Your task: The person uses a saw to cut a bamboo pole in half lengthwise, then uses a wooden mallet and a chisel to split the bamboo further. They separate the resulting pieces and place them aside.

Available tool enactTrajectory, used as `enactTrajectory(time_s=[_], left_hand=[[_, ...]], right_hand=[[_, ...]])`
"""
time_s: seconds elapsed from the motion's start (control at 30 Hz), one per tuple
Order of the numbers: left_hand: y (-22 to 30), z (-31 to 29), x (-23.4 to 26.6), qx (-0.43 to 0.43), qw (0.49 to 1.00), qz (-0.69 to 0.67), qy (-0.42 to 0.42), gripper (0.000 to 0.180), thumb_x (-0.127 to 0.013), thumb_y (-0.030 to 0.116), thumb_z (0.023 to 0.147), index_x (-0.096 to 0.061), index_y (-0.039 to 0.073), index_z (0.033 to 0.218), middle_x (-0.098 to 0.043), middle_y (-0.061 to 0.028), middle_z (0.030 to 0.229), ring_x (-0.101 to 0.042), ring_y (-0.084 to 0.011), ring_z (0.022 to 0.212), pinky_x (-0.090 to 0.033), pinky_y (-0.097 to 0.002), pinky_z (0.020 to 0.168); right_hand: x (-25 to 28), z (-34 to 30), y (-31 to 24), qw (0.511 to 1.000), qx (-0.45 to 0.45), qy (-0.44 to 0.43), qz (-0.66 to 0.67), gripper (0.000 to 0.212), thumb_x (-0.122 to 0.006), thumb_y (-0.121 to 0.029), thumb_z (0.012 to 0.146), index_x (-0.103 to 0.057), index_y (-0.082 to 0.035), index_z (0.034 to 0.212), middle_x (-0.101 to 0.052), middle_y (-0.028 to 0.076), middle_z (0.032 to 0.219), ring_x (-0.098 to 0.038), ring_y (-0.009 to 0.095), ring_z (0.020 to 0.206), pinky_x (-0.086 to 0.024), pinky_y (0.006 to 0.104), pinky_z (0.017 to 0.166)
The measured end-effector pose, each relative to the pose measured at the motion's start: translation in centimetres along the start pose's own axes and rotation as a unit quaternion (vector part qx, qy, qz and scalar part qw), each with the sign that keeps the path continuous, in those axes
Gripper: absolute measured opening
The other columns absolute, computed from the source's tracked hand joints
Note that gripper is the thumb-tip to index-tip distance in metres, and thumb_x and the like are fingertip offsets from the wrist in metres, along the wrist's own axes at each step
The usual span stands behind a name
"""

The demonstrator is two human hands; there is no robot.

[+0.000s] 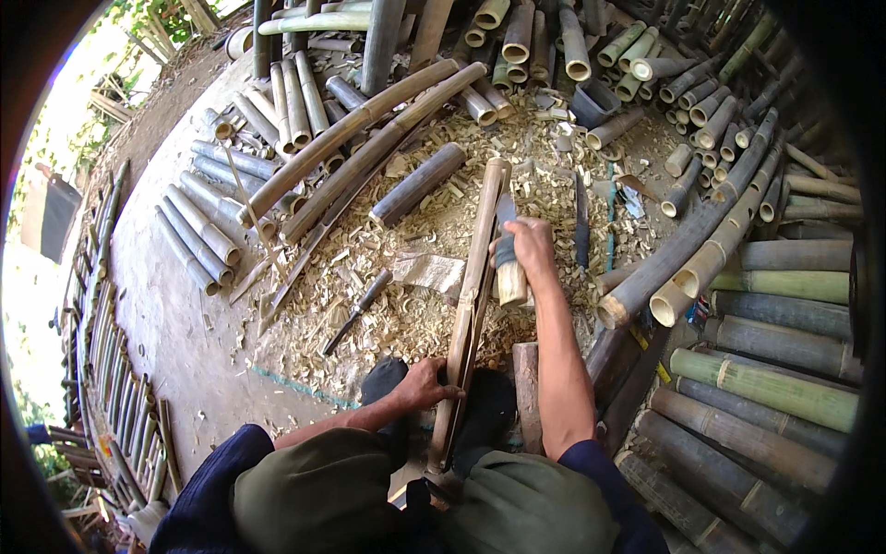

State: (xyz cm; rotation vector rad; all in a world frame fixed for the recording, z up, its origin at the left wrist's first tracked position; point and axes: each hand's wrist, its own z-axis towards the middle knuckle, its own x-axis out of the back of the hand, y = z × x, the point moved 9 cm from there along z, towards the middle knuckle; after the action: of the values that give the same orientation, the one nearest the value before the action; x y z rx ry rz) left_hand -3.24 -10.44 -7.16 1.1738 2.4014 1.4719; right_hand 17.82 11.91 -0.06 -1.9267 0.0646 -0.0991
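Observation:
A long split bamboo pole (473,277) stands lengthwise between my knees, slanting away from me, with a dark gap along its lower part. My left hand (427,384) grips the pole near its lower end, fingers laid across it. My right hand (532,247) is closed round a knife (507,210) beside the pole's upper part. The knife's grey blade lies against or just beside the pole's right side; I cannot tell whether it touches. Its thick pale wooden handle (510,284) has a dark band and sticks out below my fist.
Wood shavings (332,319) cover the ground. A dark-handled knife (358,311) lies left, another long blade (581,222) right. Ahead lie a short bamboo piece (420,185) and long curved poles (360,157). Bamboo stacks (766,379) line the right; a dark container (593,102) sits at the back.

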Motion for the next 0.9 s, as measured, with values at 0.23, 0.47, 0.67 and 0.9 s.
enactTrajectory(time_s=[0.23,0.47,0.67,0.9], left_hand=[[1.0,0.1,1.3,-0.003,1.000,-0.003,-0.011,0.056,-0.089,0.033,0.077,-0.071,0.002,0.119,-0.074,-0.0208,0.102,-0.072,-0.0312,0.098,-0.055,-0.0442,0.087],[-1.3,0.0,0.6,-0.015,0.998,-0.047,-0.029,0.053,-0.087,0.026,0.083,-0.068,0.000,0.124,-0.076,-0.0147,0.105,-0.071,-0.0205,0.098,-0.054,-0.0395,0.090],[-2.1,0.9,-0.4,-0.028,0.995,-0.082,-0.044,0.060,-0.090,0.030,0.077,-0.068,0.000,0.123,-0.074,-0.0231,0.108,-0.072,-0.0346,0.105,-0.054,-0.0447,0.093],[0.7,0.4,0.3,0.048,0.996,0.076,0.030,0.076,-0.092,0.040,0.070,-0.062,-0.003,0.126,-0.072,-0.0247,0.109,-0.070,-0.0381,0.106,-0.054,-0.0474,0.092]], right_hand=[[1.4,4.5,-5.3,0.999,-0.024,0.042,0.016,0.028,-0.056,-0.010,0.099,-0.061,0.015,0.109,-0.071,0.022,0.073,-0.068,0.026,0.050,-0.059,0.0391,0.042],[-0.2,-3.9,-6.8,0.997,0.007,-0.072,0.038,0.031,-0.052,-0.015,0.102,-0.063,0.009,0.118,-0.071,0.016,0.076,-0.070,0.023,0.057,-0.059,0.0373,0.048],[-0.7,-16.8,2.8,0.996,-0.031,-0.037,0.078,0.027,-0.054,-0.021,0.103,-0.066,0.002,0.110,-0.071,0.011,0.076,-0.068,0.019,0.059,-0.057,0.0336,0.052],[-1.8,-22.3,2.6,0.921,0.153,0.032,-0.357,0.020,-0.058,-0.016,0.100,-0.067,0.001,0.098,-0.071,0.021,0.082,-0.071,0.038,0.072,-0.053,0.0485,0.065]])
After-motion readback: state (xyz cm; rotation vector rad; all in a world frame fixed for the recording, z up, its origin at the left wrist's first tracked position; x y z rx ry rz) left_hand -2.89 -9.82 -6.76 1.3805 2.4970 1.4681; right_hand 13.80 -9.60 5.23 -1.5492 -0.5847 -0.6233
